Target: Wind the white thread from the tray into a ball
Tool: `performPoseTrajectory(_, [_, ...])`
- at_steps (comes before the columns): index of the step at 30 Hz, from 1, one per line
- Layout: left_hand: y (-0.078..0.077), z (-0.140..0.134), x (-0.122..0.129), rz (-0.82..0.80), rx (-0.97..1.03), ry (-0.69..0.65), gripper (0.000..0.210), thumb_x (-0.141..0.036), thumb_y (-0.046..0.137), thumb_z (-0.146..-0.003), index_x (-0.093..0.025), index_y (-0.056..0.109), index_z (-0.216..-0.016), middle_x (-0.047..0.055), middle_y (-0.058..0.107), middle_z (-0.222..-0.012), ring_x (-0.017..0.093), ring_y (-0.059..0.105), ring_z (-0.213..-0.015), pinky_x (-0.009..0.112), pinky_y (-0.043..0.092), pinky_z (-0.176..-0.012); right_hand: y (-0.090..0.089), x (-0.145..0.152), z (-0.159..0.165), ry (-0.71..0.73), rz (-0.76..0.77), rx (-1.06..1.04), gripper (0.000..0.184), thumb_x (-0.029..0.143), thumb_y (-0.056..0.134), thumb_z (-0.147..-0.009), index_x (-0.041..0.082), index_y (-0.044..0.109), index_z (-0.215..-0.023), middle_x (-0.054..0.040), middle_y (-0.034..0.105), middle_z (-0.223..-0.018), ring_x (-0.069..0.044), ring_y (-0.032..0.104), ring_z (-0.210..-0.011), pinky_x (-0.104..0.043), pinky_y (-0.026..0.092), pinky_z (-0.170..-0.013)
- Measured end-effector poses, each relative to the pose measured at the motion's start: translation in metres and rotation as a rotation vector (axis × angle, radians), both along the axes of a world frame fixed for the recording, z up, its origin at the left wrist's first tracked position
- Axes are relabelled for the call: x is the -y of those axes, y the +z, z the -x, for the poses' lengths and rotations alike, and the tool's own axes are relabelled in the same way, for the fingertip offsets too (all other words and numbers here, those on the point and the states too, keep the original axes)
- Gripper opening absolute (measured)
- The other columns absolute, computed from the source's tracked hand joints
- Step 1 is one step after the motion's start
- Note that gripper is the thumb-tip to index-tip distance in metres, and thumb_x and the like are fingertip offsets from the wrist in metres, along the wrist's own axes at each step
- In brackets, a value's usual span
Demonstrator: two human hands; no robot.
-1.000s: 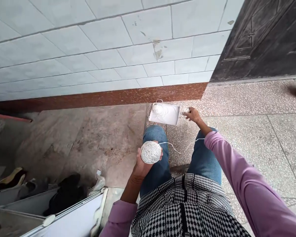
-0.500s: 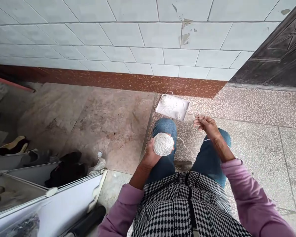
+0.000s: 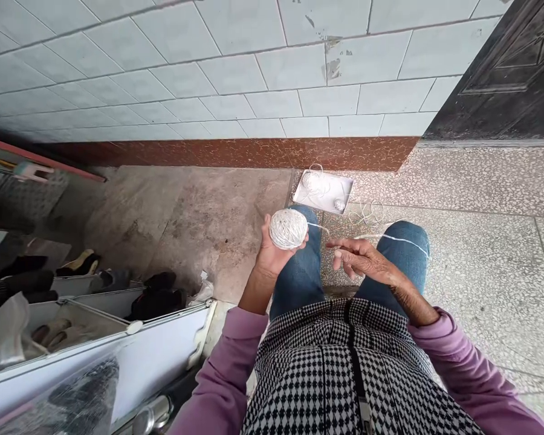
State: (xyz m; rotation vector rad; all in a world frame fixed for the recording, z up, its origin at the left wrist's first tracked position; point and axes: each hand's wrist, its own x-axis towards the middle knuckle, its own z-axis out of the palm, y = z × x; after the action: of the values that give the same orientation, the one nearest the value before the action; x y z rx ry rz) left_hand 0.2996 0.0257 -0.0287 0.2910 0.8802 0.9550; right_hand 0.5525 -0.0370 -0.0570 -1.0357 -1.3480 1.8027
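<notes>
My left hand (image 3: 274,251) cups a ball of white yarn (image 3: 289,229) above my left knee, with the fingers wrapped round its underside. From the ball's right side a short strand (image 3: 318,226) stretches toward my right hand (image 3: 362,260). That hand hovers between my knees, fingers loosely apart, and no yarn shows in its grasp. Another length of yarn (image 3: 405,239) lies across my right knee. Beyond the knees a shallow white tray (image 3: 303,200) holds a loose heap of yarn (image 3: 315,183) and a small round wad (image 3: 339,204). Loose loops (image 3: 366,212) lie on the floor beside the tray.
A tiled wall (image 3: 290,72) with a brown skirting (image 3: 236,154) runs behind the tray. On the left stands a white shoe rack (image 3: 163,338) with shoes in it. A dark door (image 3: 517,78) is at the upper right.
My right hand has let go of the looped yarn, which now lies on the floor, and has come down and left. My left hand has raised the ball slightly, and the view has shifted.
</notes>
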Motion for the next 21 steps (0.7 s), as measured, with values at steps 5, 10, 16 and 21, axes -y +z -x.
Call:
performPoseTrajectory(5, [0.001, -0.004, 0.0, 0.042, 0.079, -0.014, 0.074, -0.076, 0.062, -0.095, -0.012, 0.067, -0.132, 0.015, 0.076, -0.094, 0.024, 0.071, -0.076, 0.03, 0.057, -0.06, 0.002, -0.002, 0.001, -0.426, -0.125, 0.064, 0.047, 0.06, 0.071, -0.097, 0.021, 0.076, -0.123, -0.0066, 0.075, -0.093, -0.015, 0.071, -0.073, -0.022, 0.051, -0.05])
performPoseTrajectory(10, [-0.006, -0.012, 0.013, 0.032, 0.07, -0.126, 0.078, -0.083, 0.06, -0.092, -0.011, 0.071, -0.12, 0.017, 0.076, -0.093, 0.026, 0.072, -0.074, 0.031, 0.055, -0.055, 0.01, -0.017, 0.03, -0.346, -0.179, 0.048, 0.054, 0.063, 0.068, -0.098, 0.023, 0.072, -0.133, -0.0094, 0.076, -0.105, -0.02, 0.073, -0.088, -0.026, 0.056, -0.054])
performPoseTrajectory(16, [-0.008, 0.038, -0.009, -0.099, -0.033, 0.238, 0.069, -0.084, 0.052, -0.096, -0.021, 0.069, -0.117, 0.011, 0.077, -0.095, 0.024, 0.073, -0.073, 0.03, 0.057, -0.055, -0.006, -0.004, -0.008, -0.294, -0.282, 0.234, 0.047, 0.065, 0.068, -0.098, 0.022, 0.081, -0.088, -0.003, 0.07, -0.075, -0.015, 0.062, -0.068, -0.029, 0.051, -0.063])
performPoseTrajectory(21, [-0.019, 0.104, -0.031, -0.075, -0.126, 0.487, 0.058, -0.08, 0.053, -0.099, -0.025, 0.068, -0.112, 0.008, 0.075, -0.088, 0.021, 0.07, -0.067, 0.025, 0.054, -0.049, -0.015, 0.022, -0.122, -0.454, -0.271, 0.545, 0.051, 0.072, 0.075, -0.086, 0.023, 0.082, -0.08, -0.0087, 0.08, -0.087, -0.024, 0.072, -0.081, -0.036, 0.057, -0.077])
